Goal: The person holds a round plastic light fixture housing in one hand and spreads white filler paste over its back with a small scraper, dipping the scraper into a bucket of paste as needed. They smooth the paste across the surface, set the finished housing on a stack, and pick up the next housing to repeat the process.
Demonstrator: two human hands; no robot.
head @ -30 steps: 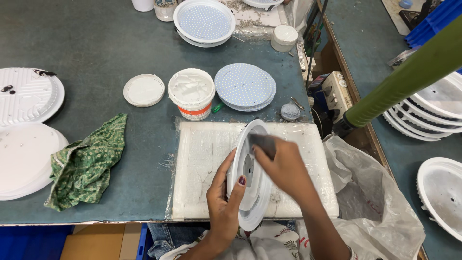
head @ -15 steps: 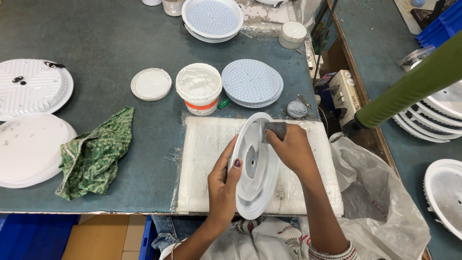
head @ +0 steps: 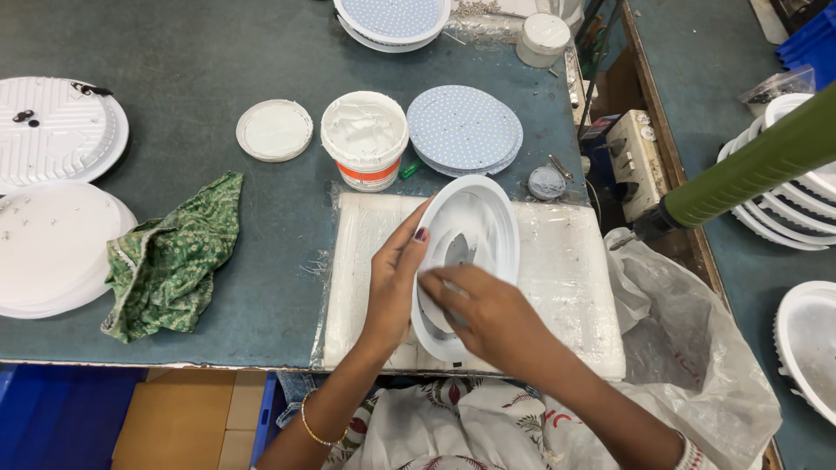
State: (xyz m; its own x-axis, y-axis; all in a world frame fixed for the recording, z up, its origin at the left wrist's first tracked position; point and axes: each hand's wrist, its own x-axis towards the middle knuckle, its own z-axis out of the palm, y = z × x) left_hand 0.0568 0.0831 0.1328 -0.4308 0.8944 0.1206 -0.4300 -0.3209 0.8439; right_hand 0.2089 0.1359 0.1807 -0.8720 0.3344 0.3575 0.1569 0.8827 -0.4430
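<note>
Paste tub (head: 365,139), disc stack (head: 463,129) behind held housing (head: 475,228).

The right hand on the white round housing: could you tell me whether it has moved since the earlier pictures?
Yes. The right hand has slid down the white round housing, from its top edge near the white paste tub toward its lower part, nearer the table edge.

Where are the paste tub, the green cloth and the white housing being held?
Paste tub (head: 365,132): head view, on the white paste inside its open top.
Green cloth (head: 170,258): head view, on the middle of its crumpled folds.
White housing (head: 477,218): head view, on its inner wall above the hands.
</note>
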